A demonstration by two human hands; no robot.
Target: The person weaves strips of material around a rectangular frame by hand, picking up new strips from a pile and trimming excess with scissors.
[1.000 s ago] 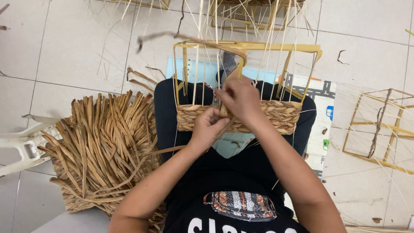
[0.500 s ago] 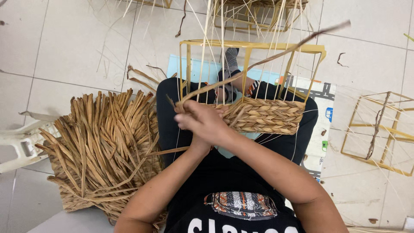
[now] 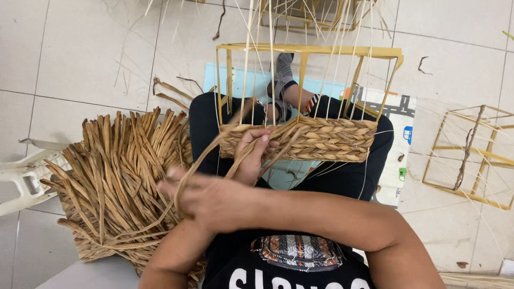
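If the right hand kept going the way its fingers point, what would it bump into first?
Probably the pile of dried straw strips. The right hand points leftward across the body, gripping a strand, though depth is hard to judge.

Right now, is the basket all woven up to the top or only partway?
Only partway. The basket has braided rows along its bottom only; above them the yellow frame holds bare thin upright strands.

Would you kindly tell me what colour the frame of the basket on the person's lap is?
The frame is yellow, with tan braided weaving across its lower part; the head view shows it best.
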